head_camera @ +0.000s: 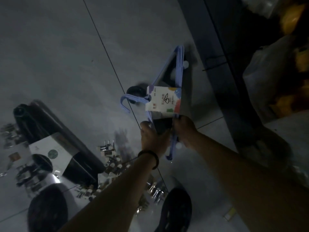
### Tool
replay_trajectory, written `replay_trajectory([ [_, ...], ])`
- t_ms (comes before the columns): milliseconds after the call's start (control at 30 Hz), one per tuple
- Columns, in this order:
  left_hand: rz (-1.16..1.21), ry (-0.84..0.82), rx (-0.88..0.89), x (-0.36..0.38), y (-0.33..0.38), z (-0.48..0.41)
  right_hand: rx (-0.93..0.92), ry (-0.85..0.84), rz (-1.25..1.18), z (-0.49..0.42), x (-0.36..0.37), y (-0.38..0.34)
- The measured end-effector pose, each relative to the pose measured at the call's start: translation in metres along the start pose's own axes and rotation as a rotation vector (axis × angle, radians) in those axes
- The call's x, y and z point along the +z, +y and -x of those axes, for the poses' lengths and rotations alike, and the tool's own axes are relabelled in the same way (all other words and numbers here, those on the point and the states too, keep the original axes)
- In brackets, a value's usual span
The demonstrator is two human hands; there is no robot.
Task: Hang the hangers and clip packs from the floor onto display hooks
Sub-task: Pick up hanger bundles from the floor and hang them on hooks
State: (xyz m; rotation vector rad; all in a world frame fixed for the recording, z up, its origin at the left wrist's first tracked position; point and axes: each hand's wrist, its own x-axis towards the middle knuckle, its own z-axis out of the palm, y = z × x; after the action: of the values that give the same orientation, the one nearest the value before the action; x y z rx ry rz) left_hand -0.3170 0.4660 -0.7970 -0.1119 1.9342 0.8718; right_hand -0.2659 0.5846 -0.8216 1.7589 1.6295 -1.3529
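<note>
Floor [58, 47]: glossy grey tiles with dark grout lines, filling the left.
Shelving unit [222, 67]: dark, running along the right.
Yellow goods [291, 19]: blurred, upper right.
Dark roll [50, 126]: lying on the floor, middle left.

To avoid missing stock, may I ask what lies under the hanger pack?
Grey floor tiles and a dark round object show; the hanger pack's label, left hand and right hand cover the rest.
</note>
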Motion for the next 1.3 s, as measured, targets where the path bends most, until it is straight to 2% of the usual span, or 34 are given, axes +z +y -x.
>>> replay_trajectory([
  [67,0.165,-0.066,-0.155,-0.009,0.001,-0.013,0.006,-0.045,0.009,0.003,0.005,0.002],
  [100,0.163,-0.075,-0.208,-0.014,0.0,-0.022,-0.018,-0.046,0.075,0.002,0.006,0.001],
  [267,0.226,-0.221,-0.278,-0.025,-0.01,-0.042,-0.003,-0.143,0.236,-0.008,0.003,-0.002],
  [400,0.252,-0.324,-0.314,-0.021,-0.011,-0.032,0.037,-0.156,-0.008,-0.006,0.01,0.015],
  [600,0.105,-0.456,-0.331,-0.038,-0.018,-0.004,-0.003,-0.247,-0.097,0.049,0.012,0.05],
  [700,0.219,-0.393,-0.296,-0.049,-0.028,0.017,0.009,-0.234,-0.099,0.074,0.014,0.051],
  [767,0.285,-0.269,-0.252,-0.055,-0.036,0.026,-0.018,-0.239,-0.064,0.093,0.016,0.047],
  [867,0.244,-0.159,-0.191,-0.07,-0.021,0.054,-0.056,-0.322,-0.038,0.127,0.011,0.037],
  [967,0.183,-0.081,-0.135,-0.09,-0.003,0.084,-0.184,-0.37,0.212,0.163,-0.01,0.02],
  [1033,0.024,-0.038,-0.097,-0.108,0.011,0.109,-0.278,-0.368,0.464,0.192,-0.026,0.008],
  [1100,-0.137,-0.005,-0.053,-0.134,0.03,0.135,-0.28,-0.311,0.505,0.224,-0.04,-0.005],
  [1133,-0.195,-0.005,-0.03,-0.15,0.043,0.149,-0.307,-0.231,0.487,0.241,-0.049,-0.014],
  [1233,-0.406,-0.048,0.059,-0.196,0.092,0.198,-0.486,0.129,0.387,0.299,-0.092,-0.058],
  [1300,-0.576,-0.089,0.146,-0.23,0.139,0.244,-0.677,0.301,0.295,0.339,-0.135,-0.095],
])
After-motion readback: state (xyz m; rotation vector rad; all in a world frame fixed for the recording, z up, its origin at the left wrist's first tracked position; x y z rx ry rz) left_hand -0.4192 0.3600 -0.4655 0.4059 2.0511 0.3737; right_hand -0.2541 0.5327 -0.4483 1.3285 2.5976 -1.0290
